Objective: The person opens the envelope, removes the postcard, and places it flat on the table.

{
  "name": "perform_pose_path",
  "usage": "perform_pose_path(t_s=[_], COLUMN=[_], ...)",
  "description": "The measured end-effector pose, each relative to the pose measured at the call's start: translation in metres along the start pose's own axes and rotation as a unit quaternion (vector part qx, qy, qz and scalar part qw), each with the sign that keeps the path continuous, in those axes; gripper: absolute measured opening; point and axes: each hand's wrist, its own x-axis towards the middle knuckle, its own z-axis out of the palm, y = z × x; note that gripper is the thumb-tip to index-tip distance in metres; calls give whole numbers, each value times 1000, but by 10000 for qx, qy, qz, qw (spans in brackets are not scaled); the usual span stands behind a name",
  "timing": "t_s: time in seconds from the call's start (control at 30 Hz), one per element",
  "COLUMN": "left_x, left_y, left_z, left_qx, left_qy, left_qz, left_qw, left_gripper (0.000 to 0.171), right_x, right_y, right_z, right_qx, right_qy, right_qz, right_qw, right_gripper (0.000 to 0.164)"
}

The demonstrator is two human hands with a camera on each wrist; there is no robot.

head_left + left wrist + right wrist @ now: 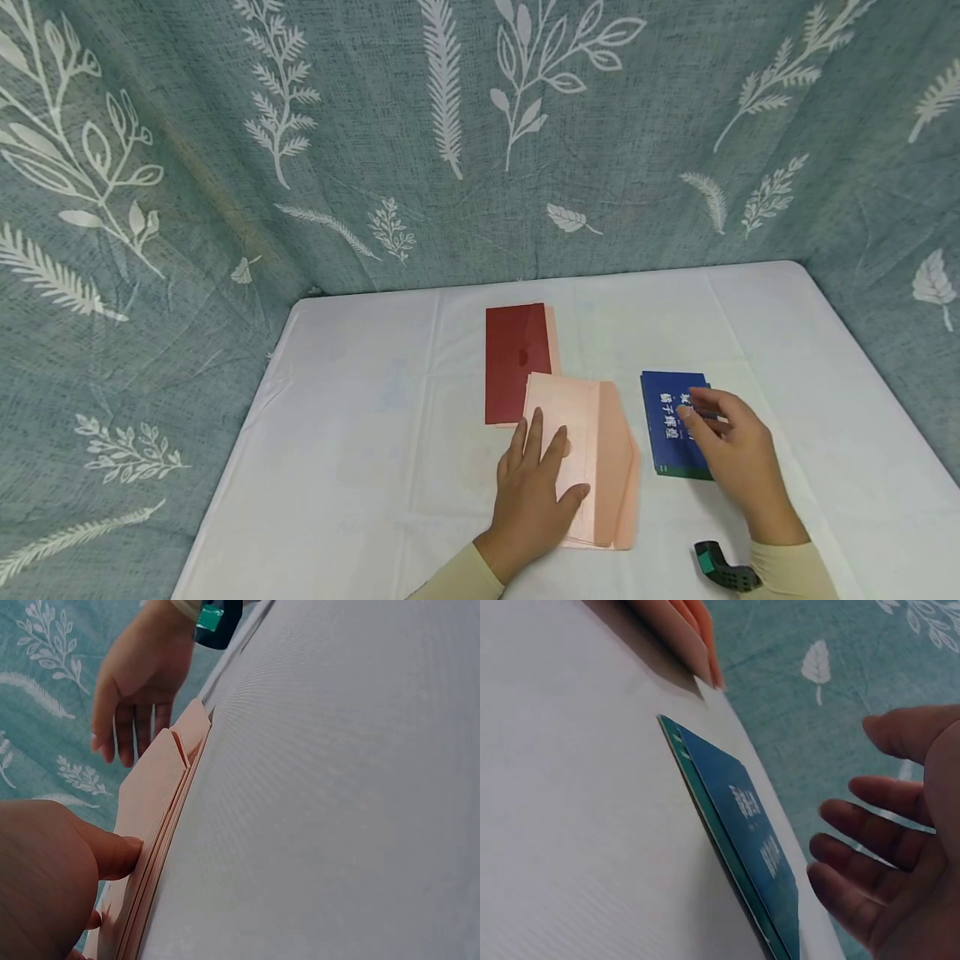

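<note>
My left hand (534, 492) rests with spread fingers on a stack of pale pink envelopes (581, 408), whose flaps lie unfolded toward the right. In the left wrist view the thumb presses the top envelope (154, 787), and several layered edges show below it. Over a small stack of blue cards (667, 450) hovers my right hand (738, 454), its fingers loosely bent and holding nothing. White lettering runs across the top blue card (742, 817), and a green edge peeks out beneath in the right wrist view. That view shows a gap between fingertips and cards.
Beyond the pink stack lies a dark red envelope (517, 358) on top of a pink one, partly overlapped by the stack. A white cloth (352, 450) covers the table. Green curtains (375, 125) with white leaf prints hang behind and at both sides. A black wrist device (723, 568) sits at the right sleeve.
</note>
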Motion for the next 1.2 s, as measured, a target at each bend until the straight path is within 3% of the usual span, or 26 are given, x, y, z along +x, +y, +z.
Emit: perform_pose_path(t_s=[0.3,0.47,0.67,0.93,1.2], left_x=[0,-1,-1,1,1], left_y=[0,-1,-1,0,-1], left_z=[0,0,0,-1,0], left_qx=[-28,-5,39,56,127], left_qy=[3,146,124,-49,-38], left_qz=[21,114,132,61,65], left_qw=[10000,9998,9998,10000,9999], left_gripper=[76,77,78,78,78], right_x=[-3,-6,-11,-15,-19], right_y=[-9,-11,-16,-21,-25], right_z=[15,24,33,43,53], right_qx=[-136,-196,-321,-406,-405], right_qy=[-751,-1241,-1823,-2095,-2308], right_qz=[-558,-898,-990,-1126,-1652], right_qw=[9955,9880,9777,9704,9580], right_gripper=[54,61,66,67,60])
